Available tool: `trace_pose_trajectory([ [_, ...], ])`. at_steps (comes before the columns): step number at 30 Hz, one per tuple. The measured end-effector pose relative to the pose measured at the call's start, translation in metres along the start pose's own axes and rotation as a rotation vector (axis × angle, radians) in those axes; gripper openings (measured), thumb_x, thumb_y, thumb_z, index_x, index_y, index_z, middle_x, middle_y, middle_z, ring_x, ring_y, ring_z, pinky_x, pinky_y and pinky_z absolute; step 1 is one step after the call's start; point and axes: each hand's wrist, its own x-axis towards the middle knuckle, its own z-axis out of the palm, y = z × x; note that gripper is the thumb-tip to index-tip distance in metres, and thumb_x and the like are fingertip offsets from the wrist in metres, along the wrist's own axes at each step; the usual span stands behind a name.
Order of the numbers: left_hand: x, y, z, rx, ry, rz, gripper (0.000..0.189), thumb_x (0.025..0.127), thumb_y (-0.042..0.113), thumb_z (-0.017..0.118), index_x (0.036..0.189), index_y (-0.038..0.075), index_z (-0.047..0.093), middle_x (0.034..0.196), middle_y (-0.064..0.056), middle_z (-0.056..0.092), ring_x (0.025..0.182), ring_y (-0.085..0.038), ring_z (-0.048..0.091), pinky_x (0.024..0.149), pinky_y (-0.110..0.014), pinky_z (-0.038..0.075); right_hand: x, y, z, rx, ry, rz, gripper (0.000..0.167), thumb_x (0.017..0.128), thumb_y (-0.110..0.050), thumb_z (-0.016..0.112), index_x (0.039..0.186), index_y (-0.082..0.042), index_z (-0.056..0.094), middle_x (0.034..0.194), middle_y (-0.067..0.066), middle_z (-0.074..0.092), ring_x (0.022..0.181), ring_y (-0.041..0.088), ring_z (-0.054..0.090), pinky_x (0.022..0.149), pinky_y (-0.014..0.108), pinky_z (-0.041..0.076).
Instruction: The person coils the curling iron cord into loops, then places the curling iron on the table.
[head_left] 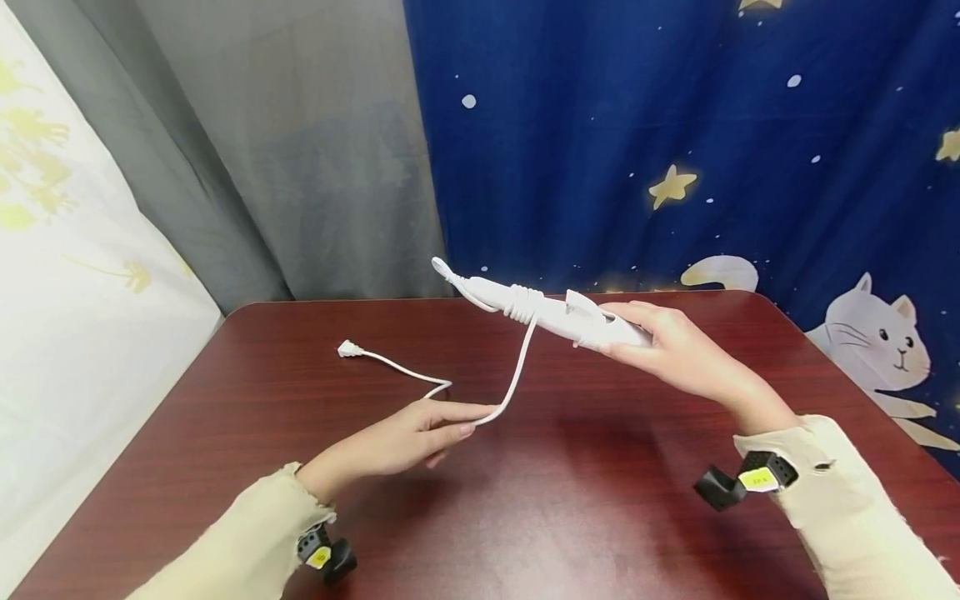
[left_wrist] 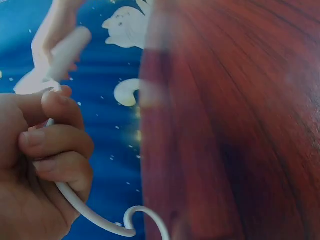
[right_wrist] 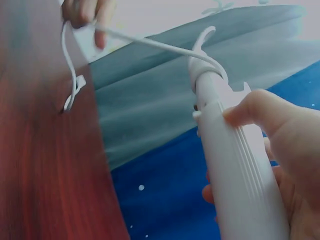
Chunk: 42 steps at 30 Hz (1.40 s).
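Note:
In the head view a white hair-styling iron is held up over the table, tilted with its cord end higher and to the left. My right hand grips its right end, thumb along the ridged casing in the right wrist view. Several turns of white cord are wound round the iron's narrower part. From there a length of cord runs down to my left hand, whose curled fingers hold it. Beyond that hand the cord trails left to a white plug.
A dark red-brown wooden table lies beneath both hands. Behind its far edge hang a grey curtain and a blue one with stars and a cat. White fabric hangs along the left side.

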Motion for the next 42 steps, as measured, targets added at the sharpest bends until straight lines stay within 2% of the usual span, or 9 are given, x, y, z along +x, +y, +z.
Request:
trace_pose_trajectory([
  [6,0.016,-0.02,-0.005,-0.072,0.021,0.0,0.033,0.096,0.016,0.048,0.128,0.009,0.055,0.052,-0.001,0.047,0.041,-0.011,0.039,0.038,-0.022,0.032,-0.009,-0.009,-0.01,0.04,-0.034,-0.097,0.042,0.082,-0.014,0.069,0.122,-0.009,0.057,0.109,0.0,0.06,0.089,0.011,0.05,0.075,0.022,0.04],
  [14,0.041,-0.029,-0.022,-0.121,0.011,-0.056,0.024,0.092,0.015,0.056,0.108,0.0,0.066,0.067,-0.026,0.059,0.044,-0.019,0.049,0.041,-0.028,0.041,-0.02,-0.025,-0.014,0.107,-0.133,-0.277,0.046,0.078,-0.009,0.071,0.122,-0.014,0.057,0.1,-0.01,0.056,0.085,0.007,0.05,0.067,0.021,0.042],
  [19,0.053,-0.032,-0.037,0.036,0.145,-0.053,0.014,0.079,0.009,0.067,0.081,-0.004,0.07,0.067,-0.01,0.066,0.059,-0.008,0.055,0.071,-0.028,0.048,-0.025,-0.031,-0.014,0.108,-0.209,-0.328,0.044,0.079,-0.012,0.071,0.12,-0.019,0.058,0.099,-0.013,0.056,0.084,0.004,0.051,0.067,0.02,0.043],
  [21,0.057,-0.033,-0.041,0.064,0.191,-0.088,0.018,0.075,0.019,0.073,0.073,0.001,0.072,0.064,-0.002,0.064,0.059,-0.007,0.052,0.07,-0.026,0.047,-0.027,-0.033,-0.014,0.113,-0.238,-0.341,0.043,0.08,-0.014,0.07,0.12,-0.02,0.058,0.098,-0.013,0.056,0.084,0.005,0.052,0.067,0.021,0.044],
  [24,0.061,-0.028,-0.045,0.042,0.222,-0.152,0.025,0.071,0.032,0.078,0.069,0.008,0.072,0.058,0.0,0.06,0.053,-0.01,0.049,0.054,-0.024,0.043,-0.029,-0.036,-0.012,0.11,-0.271,-0.357,0.042,0.08,-0.016,0.069,0.12,-0.021,0.057,0.095,-0.013,0.055,0.081,0.004,0.051,0.065,0.02,0.043],
  [26,0.065,-0.026,-0.049,0.05,0.204,-0.133,0.022,0.071,0.03,0.079,0.072,0.009,0.073,0.061,0.001,0.063,0.054,-0.009,0.05,0.048,-0.024,0.042,-0.03,-0.036,-0.01,0.112,-0.292,-0.368,0.042,0.081,-0.016,0.068,0.121,-0.021,0.057,0.094,-0.014,0.055,0.078,0.004,0.051,0.062,0.02,0.043],
  [33,0.078,-0.021,-0.059,0.163,0.067,0.056,0.013,0.079,0.01,0.072,0.091,0.003,0.074,0.082,-0.002,0.07,0.077,-0.007,0.061,0.067,-0.025,0.049,-0.03,-0.039,-0.003,0.119,-0.31,-0.4,0.042,0.081,-0.018,0.069,0.121,-0.022,0.056,0.094,-0.014,0.054,0.077,0.002,0.051,0.063,0.018,0.042],
  [38,0.084,-0.022,-0.054,0.223,0.039,0.019,0.012,0.079,0.014,0.072,0.087,0.005,0.074,0.077,-0.005,0.07,0.065,-0.004,0.056,0.058,-0.023,0.046,-0.028,-0.041,0.0,0.146,-0.293,-0.415,0.043,0.08,-0.017,0.069,0.12,-0.02,0.057,0.096,-0.013,0.056,0.079,0.003,0.052,0.063,0.019,0.043],
  [42,0.087,-0.02,-0.056,0.212,0.103,-0.055,0.012,0.077,0.017,0.075,0.082,0.007,0.075,0.073,-0.006,0.069,0.059,-0.006,0.056,0.055,-0.025,0.047,-0.029,-0.04,-0.002,0.123,-0.29,-0.418,0.042,0.079,-0.017,0.07,0.12,-0.021,0.058,0.095,-0.014,0.056,0.078,0.002,0.051,0.064,0.018,0.042],
])
